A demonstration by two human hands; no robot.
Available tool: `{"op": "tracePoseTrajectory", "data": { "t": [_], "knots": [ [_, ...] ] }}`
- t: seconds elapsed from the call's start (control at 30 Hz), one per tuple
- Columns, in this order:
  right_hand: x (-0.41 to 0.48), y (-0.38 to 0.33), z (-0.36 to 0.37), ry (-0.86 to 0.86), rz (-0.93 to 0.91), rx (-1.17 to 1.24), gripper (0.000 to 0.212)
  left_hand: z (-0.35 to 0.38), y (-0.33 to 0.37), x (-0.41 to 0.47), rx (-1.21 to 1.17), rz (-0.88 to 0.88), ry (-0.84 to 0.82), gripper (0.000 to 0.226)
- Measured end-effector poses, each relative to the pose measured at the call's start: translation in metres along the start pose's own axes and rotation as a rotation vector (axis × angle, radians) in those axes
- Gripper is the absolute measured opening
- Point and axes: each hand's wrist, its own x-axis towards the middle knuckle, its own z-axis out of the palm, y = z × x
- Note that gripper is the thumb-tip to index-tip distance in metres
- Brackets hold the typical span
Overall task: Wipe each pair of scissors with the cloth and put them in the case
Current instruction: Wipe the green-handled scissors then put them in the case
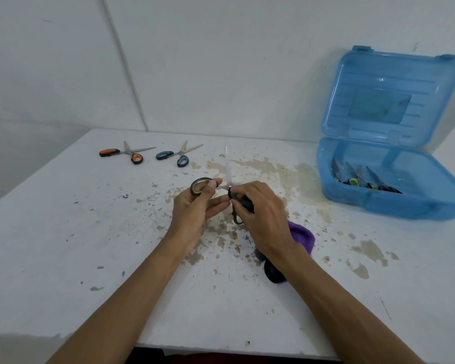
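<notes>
Over the middle of the worn white table (pixel 76 245), both hands hold one pair of black-handled steel scissors (pixel 228 172), spread open with a bare blade pointing toward the far edge. The crumpled purple cloth (pixel 302 236) lies on the table just beside the right wrist, in neither hand.

If the handles swing together, the fingers near the pivot could be nipped. A loose hold could also drop the open blades.

The left hand (pixel 195 206), palm turned inward, pinches the olive-rimmed loop. The right hand (pixel 263 214), back upward, curls around the other handle.

The open translucent blue plastic case (pixel 352 203) sits by the far right corner with scissors inside. Orange-handled scissors (pixel 126 153) and blue-handled scissors (pixel 177 155) wait near the far left.
</notes>
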Motion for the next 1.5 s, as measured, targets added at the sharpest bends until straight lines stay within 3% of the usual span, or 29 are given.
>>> {"op": "tracePoseTrajectory", "data": {
  "t": [0.23,0.37,0.5,0.63,0.87,1.03,1.27,1.5],
  "knots": [
    [-0.009,-0.008,-0.006,-0.208,0.068,-0.008,0.025,-0.004,0.003,0.003,0.015,0.078,0.072,0.02],
    [-0.014,-0.004,-0.016,-0.345,0.185,0.154,0.03,-0.008,0.01,0.007,-0.057,0.094,0.083,0.019],
    [-0.001,0.001,-0.026,0.019,0.352,0.2,0.031,-0.01,0.015,0.009,-0.138,0.093,0.036,0.02],
    [0.006,0.008,-0.023,-0.084,0.476,0.305,0.023,0.0,0.013,0.011,-0.154,0.056,0.016,0.021],
    [0.016,0.016,-0.043,0.052,0.591,0.596,0.006,0.034,0.017,0.017,-0.215,0.004,-0.01,0.024],
    [0.034,0.039,-0.08,0.218,0.618,0.508,0.008,0.076,0.016,0.032,-0.002,0.061,0.049,0.012],
    [0.042,0.077,-0.122,0.348,0.659,0.421,0.008,0.15,-0.021,0.044,0.173,0.159,0.007,0.021],
    [0.04,0.122,-0.138,0.247,0.757,0.221,0.019,0.173,-0.062,0.06,0.219,0.064,-0.037,0.02]
  ]
}}
